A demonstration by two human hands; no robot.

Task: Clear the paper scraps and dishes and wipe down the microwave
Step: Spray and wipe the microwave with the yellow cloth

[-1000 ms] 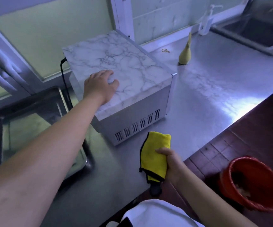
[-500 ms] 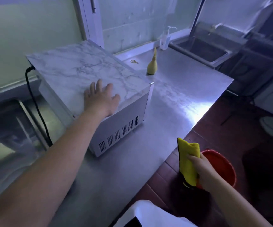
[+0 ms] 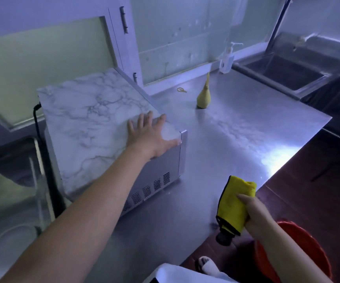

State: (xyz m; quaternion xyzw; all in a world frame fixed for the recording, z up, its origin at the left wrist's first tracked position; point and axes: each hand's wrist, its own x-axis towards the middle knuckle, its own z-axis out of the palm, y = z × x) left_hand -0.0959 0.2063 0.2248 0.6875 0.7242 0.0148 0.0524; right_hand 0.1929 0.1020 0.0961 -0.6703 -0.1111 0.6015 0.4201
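- The cord (image 3: 35,115) runs down behind the microwave's back left corner, so the unit is probably tethered toward the wall.
- The microwave (image 3: 87,119) sits on the steel counter (image 3: 246,139), turned at an angle; its marble-patterned top and vented side face the camera. It is the thing to wipe.
- The left hand (image 3: 150,137) lies flat on the top near the front right corner, fingers straight and spread, thumb out along the edge. It grips nothing. Most likely it presses down to keep the box from sliding while it is rubbed.
- A pear-shaped thing (image 3: 203,98) stands upright on the counter behind the microwave's right side, apart from both hands.
- The cloth (image 3: 231,207), yellow with a dark trim, is folded into a thick pad, which would give a firm wiping face.
- The right hand (image 3: 255,215) has its fingers curled round the cloth, holding it upright over the counter's front edge.
- From this grip the microwave lies up and to the left, its vented side nearest, not touching the cloth; the pad has to cross that gap before wiping begins.
- A red bucket (image 3: 316,250) sits on the floor below the right forearm, perhaps for rinsing or scraps.
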